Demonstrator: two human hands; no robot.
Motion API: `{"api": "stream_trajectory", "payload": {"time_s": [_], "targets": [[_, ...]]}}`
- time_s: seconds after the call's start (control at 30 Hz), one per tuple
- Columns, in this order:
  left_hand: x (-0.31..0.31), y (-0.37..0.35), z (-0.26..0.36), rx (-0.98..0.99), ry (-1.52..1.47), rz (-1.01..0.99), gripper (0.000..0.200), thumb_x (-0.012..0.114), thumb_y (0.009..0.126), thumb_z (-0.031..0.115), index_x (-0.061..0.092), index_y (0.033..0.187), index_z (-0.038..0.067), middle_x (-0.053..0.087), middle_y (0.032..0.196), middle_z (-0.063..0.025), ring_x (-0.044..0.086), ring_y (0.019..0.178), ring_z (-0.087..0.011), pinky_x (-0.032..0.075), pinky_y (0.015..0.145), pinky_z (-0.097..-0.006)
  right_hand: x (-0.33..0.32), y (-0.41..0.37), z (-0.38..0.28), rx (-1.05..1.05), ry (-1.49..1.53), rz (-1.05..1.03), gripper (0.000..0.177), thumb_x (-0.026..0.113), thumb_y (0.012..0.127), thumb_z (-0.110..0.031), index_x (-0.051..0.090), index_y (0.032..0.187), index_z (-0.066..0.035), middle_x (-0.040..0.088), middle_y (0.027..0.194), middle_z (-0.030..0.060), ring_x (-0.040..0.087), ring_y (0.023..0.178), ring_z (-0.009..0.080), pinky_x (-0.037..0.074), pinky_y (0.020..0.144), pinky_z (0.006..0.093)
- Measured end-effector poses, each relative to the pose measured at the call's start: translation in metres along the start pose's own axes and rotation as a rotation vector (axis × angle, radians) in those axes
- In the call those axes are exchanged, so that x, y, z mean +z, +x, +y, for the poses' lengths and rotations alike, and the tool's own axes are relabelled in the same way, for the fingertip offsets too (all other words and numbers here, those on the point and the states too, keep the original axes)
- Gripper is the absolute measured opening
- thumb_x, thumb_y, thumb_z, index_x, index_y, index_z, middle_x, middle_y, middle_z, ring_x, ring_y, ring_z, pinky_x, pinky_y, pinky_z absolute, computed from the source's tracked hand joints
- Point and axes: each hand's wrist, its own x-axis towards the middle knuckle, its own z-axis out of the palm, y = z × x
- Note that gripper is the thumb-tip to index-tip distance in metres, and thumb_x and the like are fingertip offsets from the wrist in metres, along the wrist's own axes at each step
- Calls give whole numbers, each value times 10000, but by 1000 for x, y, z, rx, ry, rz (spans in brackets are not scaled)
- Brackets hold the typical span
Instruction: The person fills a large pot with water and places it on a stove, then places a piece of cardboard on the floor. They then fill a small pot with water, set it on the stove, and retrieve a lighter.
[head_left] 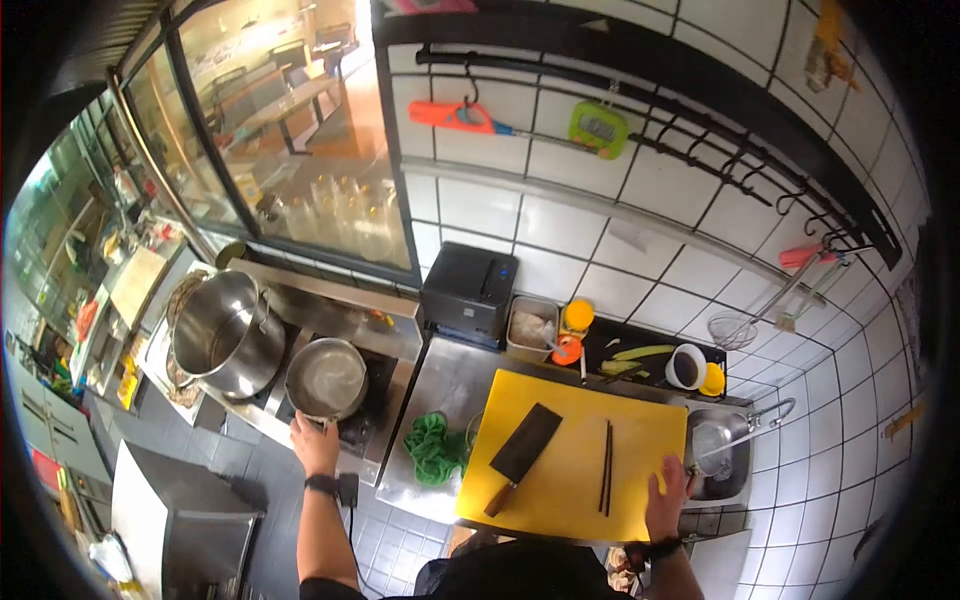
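Observation:
My left hand (315, 443) is closed around the handle of a steel pan (327, 378), which sits on the stove with a shallow cloudy liquid inside. At the right edge of a yellow cutting board (570, 410), my right hand (668, 503) is open, thumb and fingers apart. On that board lie a cleaver (527, 443) with a dark blade and wooden handle, set at a slant, and a pair of dark chopsticks (606, 467). A green cloth (432, 449) is bunched on the steel counter between pan and board.
Left of the pan stands a large stockpot (228, 335). Behind the board are a black boxy machine (469, 293), a metal container (531, 326), orange and yellow lidded jars, and a white cup of dark liquid (685, 367). Water runs from the tap (775, 412) into the sink at right.

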Motion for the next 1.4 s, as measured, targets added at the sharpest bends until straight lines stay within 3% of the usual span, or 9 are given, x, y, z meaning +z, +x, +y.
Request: {"api": "stream_trajectory", "payload": {"time_s": [0.17, 0.2, 0.3, 0.4, 0.43, 0.47, 0.57, 1.27, 1.4], "targets": [[-49, -68, 36, 382, -281, -35, 625, 716, 738, 17, 453, 1299, -63, 506, 1275, -269, 474, 1202, -438, 390, 1041, -468, 95, 115, -201, -76, 667, -469, 335, 538, 974, -63, 524, 1300, 10, 579, 1279, 108, 554, 1208, 197, 415, 1052, 332], [-60, -89, 42, 473, -293, -67, 608, 716, 733, 7, 472, 1286, -53, 514, 1260, -270, 485, 1192, -437, 398, 1037, -465, 116, 145, -214, -376, 424, -490, 343, 521, 994, -128, 520, 1303, 20, 587, 1270, 112, 558, 1203, 196, 423, 1053, 348], [-83, -148, 52, 484, -370, -257, 539, 706, 755, 20, 513, 1256, -36, 529, 1239, -272, 510, 1161, -445, 422, 1013, -470, 187, 207, -299, -92, 1108, -588, 480, 610, 957, -215, 460, 1341, 32, 562, 1265, 144, 579, 1161, 250, 476, 991, 382], [-82, -196, 34, 371, -475, -448, 606, 701, 753, -17, 480, 1317, -42, 525, 1278, -260, 508, 1193, -419, 405, 1038, -446, 238, 267, -350, -22, 1310, -521, 626, 673, 917, -264, 363, 1385, 13, 572, 1151, 148, 601, 1065, 266, 510, 914, 393], [-94, -211, 38, 303, -445, -450, 512, 636, 917, 261, 504, 1339, 3, 512, 1336, -288, 486, 1241, -454, 407, 1032, -502, 249, 281, -361, -12, 1352, -497, 628, 685, 910, -268, 366, 1381, -3, 577, 1113, 138, 612, 1013, 252, 520, 888, 383], [-103, -221, 45, 316, -447, -355, 389, 676, 847, 59, 575, 1214, -20, 593, 1195, -270, 561, 1112, -448, 468, 953, -460, 255, 287, -371, -16, 1345, -501, 628, 685, 910, -268, 366, 1381, -3, 577, 1113, 138, 612, 1013, 252, 520, 888, 383], [-105, -241, 29, 282, -421, -357, 376, 665, 866, 89, 570, 1213, -22, 588, 1199, -268, 564, 1107, -450, 468, 951, -467, 269, 299, -392, 25, 1373, -369, 187, 656, 938, -209, 552, 1030, -84, 616, 916, 51, 618, 836, 169, 547, 772, 316], [-107, -242, 11, 305, -352, -299, 412, 672, 857, 112, 568, 1240, 1, 587, 1218, -249, 578, 1084, -429, 482, 923, -464, 263, 273, -429, -242, 1260, -162, 245, 636, 959, -258, 599, 934, -17, 659, 845, 72, 652, 747, 149, 561, 709, 279], [-104, -234, 21, 286, -163, -151, 490, 679, 877, 160, 521, 1308, -10, 577, 1244, -253, 576, 1095, -423, 460, 963, -459, 226, 200, -383, -424, 871, -409, 246, 651, 949, -258, 605, 933, -17, 649, 812, 42, 624, 745, 119, 516, 695, 273]]}}
